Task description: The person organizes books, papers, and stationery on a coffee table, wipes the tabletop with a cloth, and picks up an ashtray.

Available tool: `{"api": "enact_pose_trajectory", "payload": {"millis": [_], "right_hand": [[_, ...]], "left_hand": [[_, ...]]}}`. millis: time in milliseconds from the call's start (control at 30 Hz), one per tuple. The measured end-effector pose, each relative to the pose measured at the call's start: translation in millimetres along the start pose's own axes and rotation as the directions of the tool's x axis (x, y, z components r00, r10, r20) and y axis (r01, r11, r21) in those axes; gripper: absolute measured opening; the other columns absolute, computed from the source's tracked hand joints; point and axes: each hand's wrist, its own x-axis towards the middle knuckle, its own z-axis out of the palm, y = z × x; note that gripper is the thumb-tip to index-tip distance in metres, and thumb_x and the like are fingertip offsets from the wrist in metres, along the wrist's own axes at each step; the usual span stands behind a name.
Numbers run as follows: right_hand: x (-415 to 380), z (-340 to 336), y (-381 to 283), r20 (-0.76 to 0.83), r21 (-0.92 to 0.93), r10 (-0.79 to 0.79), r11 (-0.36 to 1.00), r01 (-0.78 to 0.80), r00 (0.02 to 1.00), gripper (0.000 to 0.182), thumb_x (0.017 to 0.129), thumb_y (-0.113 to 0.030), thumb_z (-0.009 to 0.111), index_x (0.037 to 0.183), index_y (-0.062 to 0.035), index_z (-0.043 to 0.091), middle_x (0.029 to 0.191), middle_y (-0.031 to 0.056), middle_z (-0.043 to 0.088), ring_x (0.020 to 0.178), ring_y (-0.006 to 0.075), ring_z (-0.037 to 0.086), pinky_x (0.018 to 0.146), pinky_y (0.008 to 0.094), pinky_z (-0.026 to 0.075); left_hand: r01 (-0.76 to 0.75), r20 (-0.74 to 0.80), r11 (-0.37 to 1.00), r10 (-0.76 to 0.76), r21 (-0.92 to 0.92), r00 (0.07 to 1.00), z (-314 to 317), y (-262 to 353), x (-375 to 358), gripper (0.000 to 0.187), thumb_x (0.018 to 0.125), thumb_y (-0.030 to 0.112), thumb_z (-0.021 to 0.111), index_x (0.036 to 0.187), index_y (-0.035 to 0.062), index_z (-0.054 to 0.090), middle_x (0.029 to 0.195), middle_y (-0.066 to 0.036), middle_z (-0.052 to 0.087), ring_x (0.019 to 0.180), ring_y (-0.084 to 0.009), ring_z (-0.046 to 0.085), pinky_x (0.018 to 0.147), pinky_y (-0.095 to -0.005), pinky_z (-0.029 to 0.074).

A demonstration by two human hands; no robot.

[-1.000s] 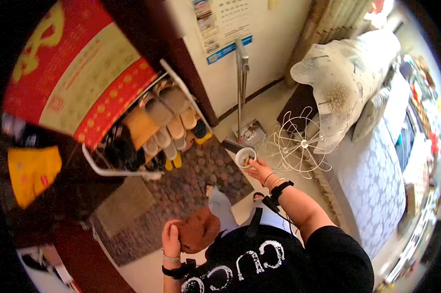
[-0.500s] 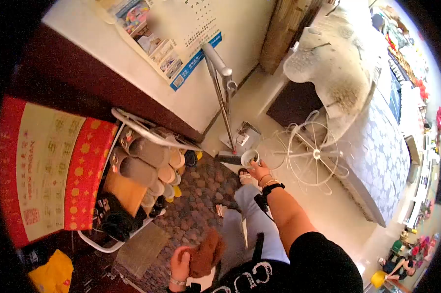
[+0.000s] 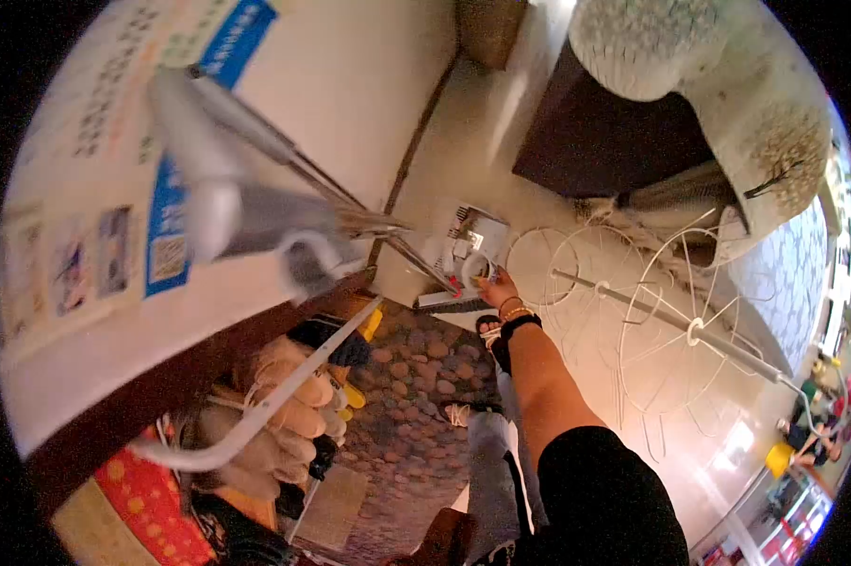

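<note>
My right hand point(image 3: 503, 291) is closed on a small white cup point(image 3: 475, 270), whose round rim shows; I cannot make out what is inside. It holds the cup low over a dustpan point(image 3: 472, 236) that has some litter in it. Just beneath the hand lies a broom head point(image 3: 449, 301) with dark bristles, its long handle leaning up toward the wall. My left hand is out of view. Part of a brown cloth point(image 3: 449, 538) shows at the bottom edge, beside my leg.
A white wire coat stand point(image 3: 697, 332) rises at the right. Slippers point(image 3: 284, 415) fill a metal-framed rack point(image 3: 256, 424) at left. A pebble-patterned mat point(image 3: 416, 406) lies underfoot. A covered table point(image 3: 774, 170) stands at upper right, and people point(image 3: 812, 434) are far off.
My view has leaned forward and down, so the tool handles by the wall loom larger. The cup is now over the dustpan. My left hand, which held the brown cloth, has left the view.
</note>
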Motion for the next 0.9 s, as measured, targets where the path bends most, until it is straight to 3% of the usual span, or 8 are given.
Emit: {"api": "enact_pose_trajectory", "payload": {"millis": [100, 233, 300, 400, 500, 633, 767, 900], "right_hand": [[97.6, -7.8, 81.9, -0.130, -0.077, -0.101, 0.993, 0.091, 0.986, 0.062, 0.076, -0.015, 0.063, 0.126, -0.0060, 0.029, 0.107, 0.0090, 0.052, 0.090, 0.0188, 0.052, 0.065, 0.0296, 0.048], [137.0, -4.8, 105.3, -0.105, -0.381, -0.113, 0.922, 0.065, 0.988, 0.077, 0.077, -0.046, 0.050, 0.134, -0.0047, 0.018, 0.135, 0.0175, 0.026, 0.123, 0.0282, 0.030, 0.099, 0.0356, 0.030], [98.8, 3.7, 58.1, -0.186, -0.582, -0.016, 0.807, -0.097, 0.982, 0.078, 0.077, -0.043, 0.052, 0.135, -0.0078, 0.013, 0.134, 0.0181, 0.027, 0.120, 0.0309, 0.033, 0.097, 0.0388, 0.033], [90.0, 14.8, 39.9, -0.337, -0.642, 0.095, 0.705, -0.302, 0.937, 0.078, 0.077, -0.041, 0.052, 0.135, -0.0094, 0.012, 0.132, 0.0196, 0.029, 0.118, 0.0329, 0.035, 0.094, 0.0413, 0.037], [108.1, 20.6, 48.3, -0.451, -0.514, 0.145, 0.764, -0.389, 0.881, 0.070, 0.074, -0.033, 0.060, 0.131, -0.0114, 0.025, 0.124, 0.0213, 0.038, 0.107, 0.0345, 0.046, 0.087, 0.0436, 0.043], [146.9, 43.5, 84.9, -0.414, -0.623, -0.041, 0.741, -0.250, 0.909, 0.076, 0.075, -0.033, 0.060, 0.133, -0.0090, 0.018, 0.125, 0.0225, 0.036, 0.106, 0.0360, 0.047, 0.083, 0.0436, 0.045], [145.6, 61.4, 64.7, -0.358, -0.603, 0.070, 0.744, -0.288, 0.931, 0.077, 0.074, -0.033, 0.061, 0.133, -0.0076, 0.017, 0.127, 0.0226, 0.034, 0.105, 0.0362, 0.047, 0.082, 0.0433, 0.046], [170.0, 54.3, 95.6, -0.347, -0.794, -0.055, 0.548, -0.262, 0.936, 0.072, 0.073, -0.036, 0.061, 0.128, -0.0037, 0.028, 0.122, 0.0246, 0.038, 0.100, 0.0368, 0.050, 0.080, 0.0420, 0.046]], "left_hand": [[0.007, -0.006, 1.000, -0.007, 0.006, 1.000, 4.4, 20.9, 32.3, 0.048, 0.088, 0.045, 0.035, 0.111, 0.0056, 0.051, 0.103, -0.015, 0.054, 0.092, -0.0262, 0.049, 0.080, -0.0364, 0.040], [0.015, -0.015, 1.000, -0.015, 0.016, 1.000, 11.4, 38.5, 68.7, 0.048, 0.088, 0.045, 0.034, 0.111, 0.0057, 0.051, 0.104, -0.015, 0.054, 0.091, -0.0257, 0.049, 0.079, -0.0361, 0.040], [0.014, -0.017, 1.000, -0.014, 0.024, 1.000, 13.6, 44.9, 83.4, 0.048, 0.088, 0.045, 0.034, 0.112, 0.0057, 0.051, 0.105, -0.015, 0.053, 0.090, -0.0254, 0.049, 0.078, -0.0359, 0.040], [0.016, -0.026, 0.999, -0.016, 0.036, 1.000, 17.3, 50.9, 99.5, 0.049, 0.088, 0.045, 0.034, 0.112, 0.0058, 0.050, 0.105, -0.015, 0.053, 0.089, -0.0250, 0.049, 0.077, -0.0357, 0.040], [0.025, -0.043, 0.999, -0.024, 0.030, 0.999, 18.7, 51.4, 109.5, 0.049, 0.088, 0.045, 0.034, 0.112, 0.0059, 0.050, 0.106, -0.015, 0.053, 0.088, -0.0246, 0.049, 0.076, -0.0355, 0.040], [0.041, -0.063, 0.999, -0.041, 0.010, 0.997, 22.2, 49.3, 124.5, 0.049, 0.088, 0.045, 0.033, 0.113, 0.0060, 0.050, 0.107, -0.015, 0.052, 0.087, -0.0241, 0.048, 0.075, -0.0352, 0.040], [0.053, -0.086, 0.999, -0.054, -0.013, 0.995, 23.2, 46.4, 134.8, 0.049, 0.089, 0.045, 0.033, 0.114, 0.0061, 0.049, 0.108, -0.014, 0.052, 0.086, -0.0236, 0.048, 0.074, -0.0349, 0.040], [0.073, -0.104, 0.997, -0.076, -0.027, 0.992, 23.4, 44.6, 142.0, 0.049, 0.089, 0.045, 0.033, 0.114, 0.0062, 0.049, 0.109, -0.014, 0.051, 0.084, -0.0231, 0.048, 0.073, -0.0346, 0.040]]}}
